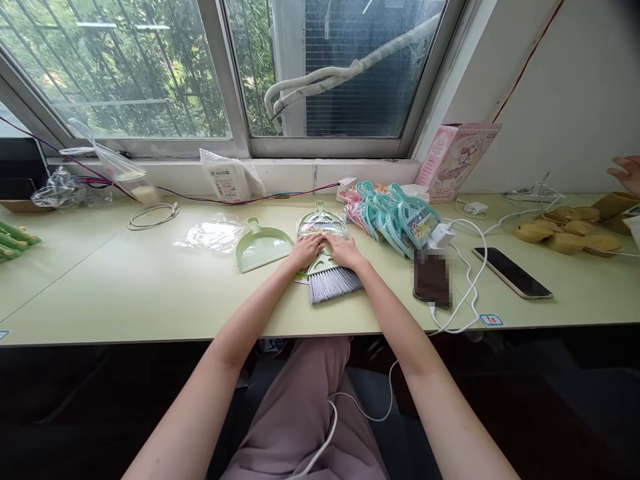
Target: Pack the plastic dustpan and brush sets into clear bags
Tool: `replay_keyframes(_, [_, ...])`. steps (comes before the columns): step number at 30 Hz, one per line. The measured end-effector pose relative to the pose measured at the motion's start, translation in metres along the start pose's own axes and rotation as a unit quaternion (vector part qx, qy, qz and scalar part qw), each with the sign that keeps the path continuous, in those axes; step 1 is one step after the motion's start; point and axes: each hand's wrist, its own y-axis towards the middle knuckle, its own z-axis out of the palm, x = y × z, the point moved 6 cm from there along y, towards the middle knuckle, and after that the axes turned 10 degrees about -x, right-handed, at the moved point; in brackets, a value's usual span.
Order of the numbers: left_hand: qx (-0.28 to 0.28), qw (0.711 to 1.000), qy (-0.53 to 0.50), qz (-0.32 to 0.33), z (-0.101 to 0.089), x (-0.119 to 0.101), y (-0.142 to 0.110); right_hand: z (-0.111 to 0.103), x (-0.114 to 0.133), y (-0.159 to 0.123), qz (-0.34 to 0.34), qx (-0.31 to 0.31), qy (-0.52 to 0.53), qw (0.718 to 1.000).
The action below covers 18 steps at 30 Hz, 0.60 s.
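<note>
A small hand brush (333, 285) with a pale green head and grey-white bristles lies on the table in front of me, bristles toward me. My left hand (307, 251) and my right hand (345, 251) meet over its handle, fingers closed about it and mostly covering it. Just beyond my fingers lies a green dustpan set in clear wrapping (321, 219), partly under the hands. To the left of my left hand, a loose light green dustpan (264, 251) rests with its handle pointing away. A printed label shows in part beneath the brush.
Several wrapped teal and pink dustpan sets (395, 217) are piled at right. Clear plastic wrapping (214, 233) lies left. A phone (513, 272), a blurred dark device (433, 279) and white cables (473, 287) are on the right. Another person's hand (627, 175) shows at far right.
</note>
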Motion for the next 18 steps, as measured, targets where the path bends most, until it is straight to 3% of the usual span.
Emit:
replay_keyframes(8, [-0.024,1.000,-0.004,-0.018,0.003,-0.002,0.018,-0.003,-0.006,0.003,0.044,0.003,-0.045,0.998])
replay_keyframes(14, [0.019,0.999,-0.022,-0.043,0.009,0.002,0.013,0.001,-0.017,0.006,0.062,0.016,-0.044,0.997])
replay_keyframes(18, [0.006,0.999,0.010,-0.041,0.003,0.000,0.012,-0.003,-0.024,0.007,0.073,0.001,-0.042,0.996])
